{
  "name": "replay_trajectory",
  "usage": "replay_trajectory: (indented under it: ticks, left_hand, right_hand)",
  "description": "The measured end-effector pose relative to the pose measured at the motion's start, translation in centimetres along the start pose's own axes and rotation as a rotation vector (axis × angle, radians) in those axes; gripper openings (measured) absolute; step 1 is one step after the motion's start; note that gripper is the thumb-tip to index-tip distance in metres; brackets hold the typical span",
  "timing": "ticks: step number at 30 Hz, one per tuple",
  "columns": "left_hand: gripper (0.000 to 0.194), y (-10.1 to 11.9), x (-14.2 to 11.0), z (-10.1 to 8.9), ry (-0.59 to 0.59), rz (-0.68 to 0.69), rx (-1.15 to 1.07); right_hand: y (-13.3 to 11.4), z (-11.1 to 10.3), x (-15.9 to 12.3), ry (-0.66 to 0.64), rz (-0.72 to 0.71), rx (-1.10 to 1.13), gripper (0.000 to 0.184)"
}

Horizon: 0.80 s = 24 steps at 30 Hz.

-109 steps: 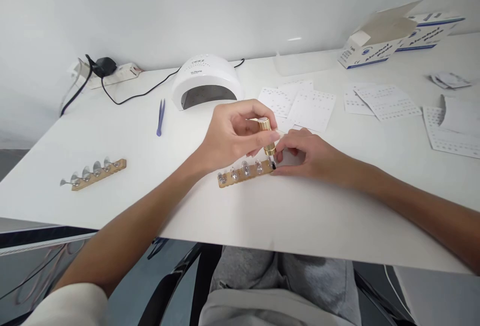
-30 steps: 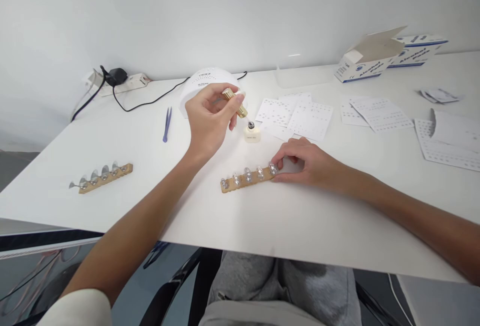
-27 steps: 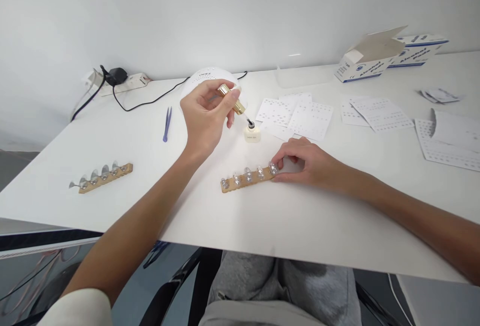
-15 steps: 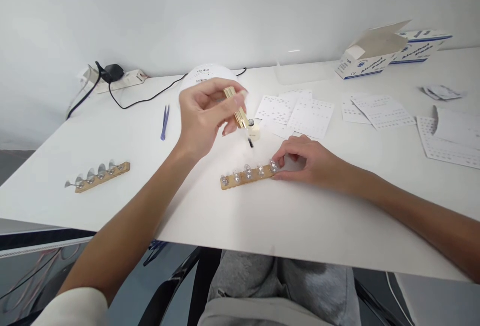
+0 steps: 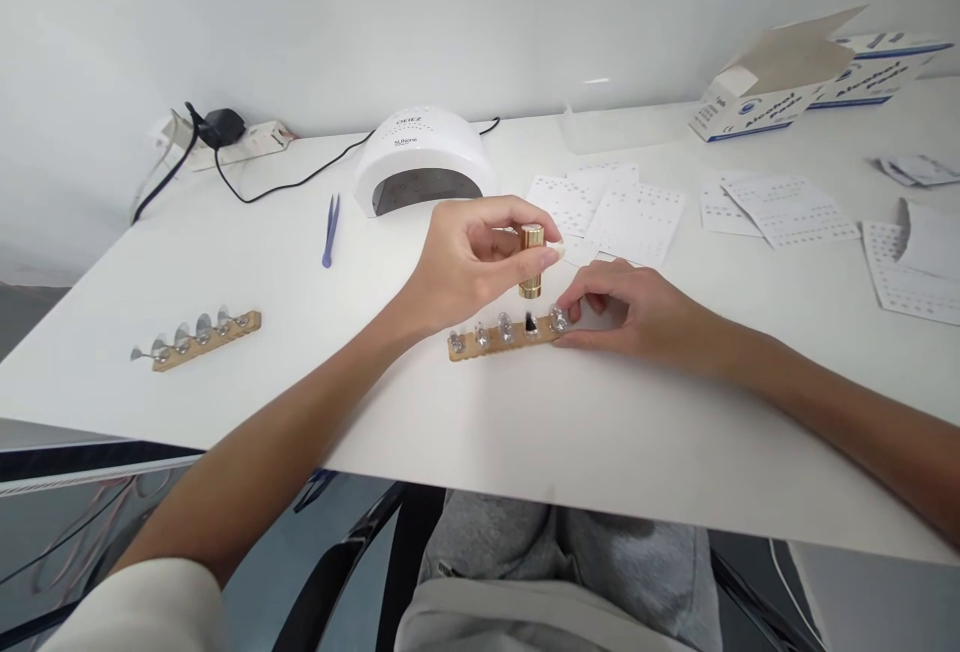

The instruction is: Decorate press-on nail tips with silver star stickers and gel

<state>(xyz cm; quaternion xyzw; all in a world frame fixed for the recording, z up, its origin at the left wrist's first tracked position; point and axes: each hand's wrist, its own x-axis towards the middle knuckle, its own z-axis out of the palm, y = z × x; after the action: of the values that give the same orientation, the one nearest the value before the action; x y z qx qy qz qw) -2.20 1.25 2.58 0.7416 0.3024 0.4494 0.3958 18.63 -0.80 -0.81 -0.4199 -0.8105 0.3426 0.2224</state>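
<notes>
My left hand [image 5: 487,257] pinches the gold cap of a nail polish brush [image 5: 531,262], held upright. The dark bristles point down at one of the clear nail tips [image 5: 505,327] on a wooden stand [image 5: 491,344]; I cannot tell if they touch it. Fingers and thumb of my right hand [image 5: 622,310] grip the right end of that stand, around the last tip. A second wooden stand [image 5: 206,344] with several clear tips on metal holders lies to the left. The polish bottle is hidden behind my left hand.
A white nail lamp [image 5: 424,147] stands at the back, its black cord running to a power strip [image 5: 251,144]. Blue tweezers [image 5: 331,232] lie left of it. Sticker sheets [image 5: 637,222] spread across the right, before an alcohol pad box [image 5: 772,97].
My left hand has moved right and down, bringing the brush from a tilted pose to upright above the stand. My right hand keeps its grip. The view has shifted slightly.
</notes>
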Motion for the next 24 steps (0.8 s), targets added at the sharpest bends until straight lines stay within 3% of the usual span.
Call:
replay_trajectory:
  ticks: [8,16,24]
  left_hand:
    - [0.004,0.0,0.4,-0.6,0.075,0.013,-0.05]
    - [0.006,0.6,-0.2,0.3,-0.057,-0.022,-0.014]
    - [0.006,0.3,-0.1,-0.1,0.03,0.011,0.067]
  right_hand:
    - [0.0,0.0,0.1,0.001,-0.04,-0.009,0.018]
    - [-0.1,0.0,0.0,0.013,0.001,-0.022,0.017]
    - [-0.4,0.0,0.0,0.006,-0.004,-0.022,0.017]
